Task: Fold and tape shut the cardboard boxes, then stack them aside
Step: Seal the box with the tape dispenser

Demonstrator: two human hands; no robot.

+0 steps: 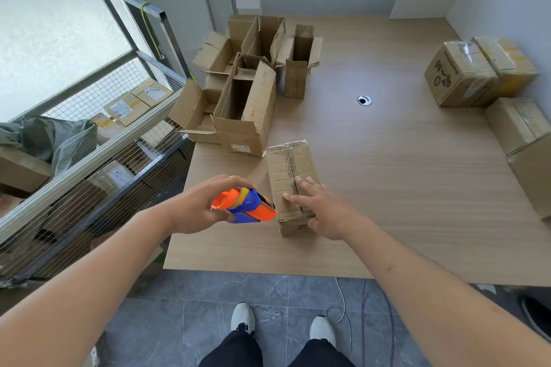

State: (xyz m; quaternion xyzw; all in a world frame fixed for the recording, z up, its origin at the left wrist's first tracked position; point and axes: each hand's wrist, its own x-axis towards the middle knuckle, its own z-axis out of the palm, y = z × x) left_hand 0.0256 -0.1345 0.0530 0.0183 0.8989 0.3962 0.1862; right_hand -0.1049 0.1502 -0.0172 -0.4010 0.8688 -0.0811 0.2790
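Note:
A small closed cardboard box lies lengthwise near the front of the wooden table, with clear tape along its top seam. My right hand presses flat on the near end of its top, fingers straight. My left hand grips an orange and blue tape dispenser, held just left of the box's near end. Several open, unfolded boxes stand at the table's back left. Taped boxes sit stacked along the right edge.
A metal wire cage cart with parcels stands left of the table. A round cable hole is in the table's middle. The table's front edge is close to my feet, and a white cable lies on the grey tiled floor.

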